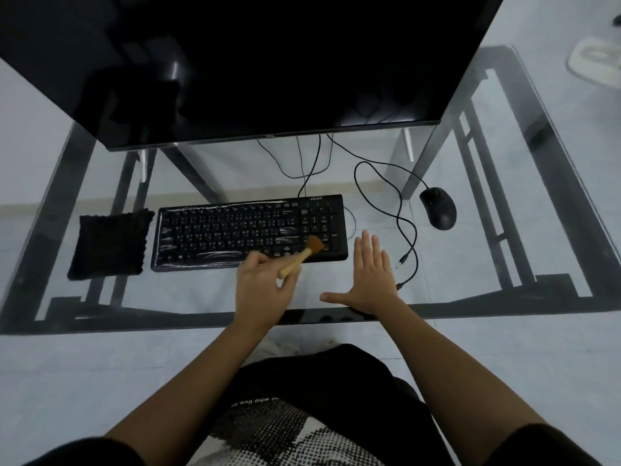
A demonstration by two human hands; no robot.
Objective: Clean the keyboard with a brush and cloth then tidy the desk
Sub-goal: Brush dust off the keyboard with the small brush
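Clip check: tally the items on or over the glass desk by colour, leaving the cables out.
Black: 4 (monitor, keyboard, cloth, mouse)
Tan wood: 1 (brush, held in the left hand, bristles on the keyboard)
Total: 5

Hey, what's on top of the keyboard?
A clear film covers most of the keyboard; the brush, held by the left hand, has its bristles on the right keys, hiding those beneath.
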